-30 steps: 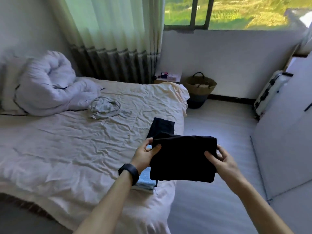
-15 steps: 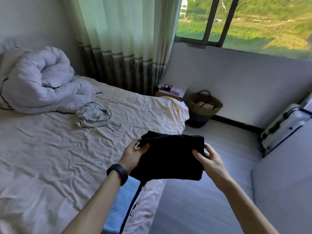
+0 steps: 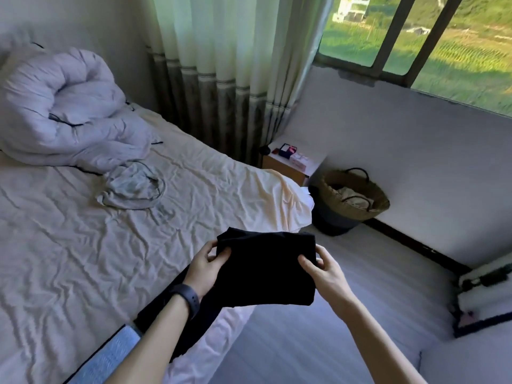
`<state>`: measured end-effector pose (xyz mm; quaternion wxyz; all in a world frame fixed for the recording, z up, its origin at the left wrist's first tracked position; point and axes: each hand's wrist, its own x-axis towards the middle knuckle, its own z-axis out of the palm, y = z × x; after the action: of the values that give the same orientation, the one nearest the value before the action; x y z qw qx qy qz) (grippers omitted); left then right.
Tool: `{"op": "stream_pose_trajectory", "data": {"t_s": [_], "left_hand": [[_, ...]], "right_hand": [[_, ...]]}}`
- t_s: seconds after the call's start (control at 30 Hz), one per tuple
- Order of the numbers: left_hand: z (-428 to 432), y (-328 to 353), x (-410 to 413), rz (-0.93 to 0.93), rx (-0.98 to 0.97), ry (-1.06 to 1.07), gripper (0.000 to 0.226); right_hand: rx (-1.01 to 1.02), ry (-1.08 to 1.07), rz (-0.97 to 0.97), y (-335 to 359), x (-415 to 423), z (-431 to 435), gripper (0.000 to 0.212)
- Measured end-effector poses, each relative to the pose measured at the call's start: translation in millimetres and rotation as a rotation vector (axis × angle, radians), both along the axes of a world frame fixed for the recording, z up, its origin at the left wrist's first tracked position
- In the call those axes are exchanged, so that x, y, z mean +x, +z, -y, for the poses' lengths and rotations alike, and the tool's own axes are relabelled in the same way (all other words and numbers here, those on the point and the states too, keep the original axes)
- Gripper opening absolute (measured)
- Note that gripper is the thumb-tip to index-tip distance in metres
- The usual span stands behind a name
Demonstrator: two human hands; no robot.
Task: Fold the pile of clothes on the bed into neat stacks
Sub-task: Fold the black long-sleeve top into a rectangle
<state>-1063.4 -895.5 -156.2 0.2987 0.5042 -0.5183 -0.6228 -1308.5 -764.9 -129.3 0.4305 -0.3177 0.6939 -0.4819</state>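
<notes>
Gripping black garment (image 3: 266,268) by opposite edges, left hand (image 3: 206,268), right hand (image 3: 325,274), midair.

The duvet (image 3: 63,117) lies on the bed (image 3: 83,259), the basket (image 3: 352,200) right of it.

Both forearms are bare for all their visible length, and so are the left hand (image 3: 205,268) and the right hand (image 3: 324,275). A black wristband (image 3: 186,299) is worn on the left wrist, just behind the hand. It is a wide, smooth, matte strap, snug against the wrist, with a slightly thicker oblong body on its upper side that blends into the strap. Its face is dark, and any marking is too small to tell.
</notes>
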Motion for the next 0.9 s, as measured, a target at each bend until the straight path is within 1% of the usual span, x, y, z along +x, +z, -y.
{"op": "stream_pose_trajectory", "data": {"t_s": [0.1,0.2,0.27,0.3,0.33,0.4,0.5,0.6,0.73,0.83,0.9], "left_hand": [[-0.9,-24.2,-21.9,0.063,0.010,0.094,0.009],[-4.5,-55.0,-29.0,0.081,0.087,0.177,0.007],[-5.0,-77.6,-27.0,0.107,0.148,0.250,0.015],[-3.7,-89.3,-23.9,0.124,0.181,0.291,0.025],[-2.9,-100.6,-19.9,0.149,0.221,0.327,0.034],[-2.5,-122.3,-11.4,0.192,0.298,0.398,0.044],[-5.2,-152.2,4.3,0.252,0.397,0.539,0.041],[-6.9,-177.0,20.0,0.318,0.444,0.684,0.038],[-4.3,-206.5,51.5,0.408,0.527,0.812,0.043],[2.6,-226.8,76.4,0.415,0.554,0.859,0.045],[9.8,-240.0,90.4,0.430,0.567,0.879,0.046]], "right_hand": [[0.074,0.099,0.007,-22.3,-35.0,34.1,0.020],[0.161,0.205,-0.013,-46.4,-49.1,67.4,0.017],[0.226,0.291,-0.025,-65.9,-49.5,90.6,0.016],[0.259,0.336,-0.030,-76.2,-46.7,103.1,0.015],[0.289,0.376,-0.033,-86.5,-42.5,114.1,0.015],[0.337,0.453,-0.033,-107.8,-31.6,136.8,0.016],[0.419,0.576,-0.058,-141.2,-8.1,165.6,0.022],[0.474,0.718,-0.101,-173.1,20.0,195.4,0.027],[0.506,0.859,-0.136,-210.0,64.6,227.7,0.023],[0.510,0.906,-0.149,-236.6,93.8,244.4,0.014],[0.513,0.926,-0.145,-253.2,109.5,254.4,0.014]]}}
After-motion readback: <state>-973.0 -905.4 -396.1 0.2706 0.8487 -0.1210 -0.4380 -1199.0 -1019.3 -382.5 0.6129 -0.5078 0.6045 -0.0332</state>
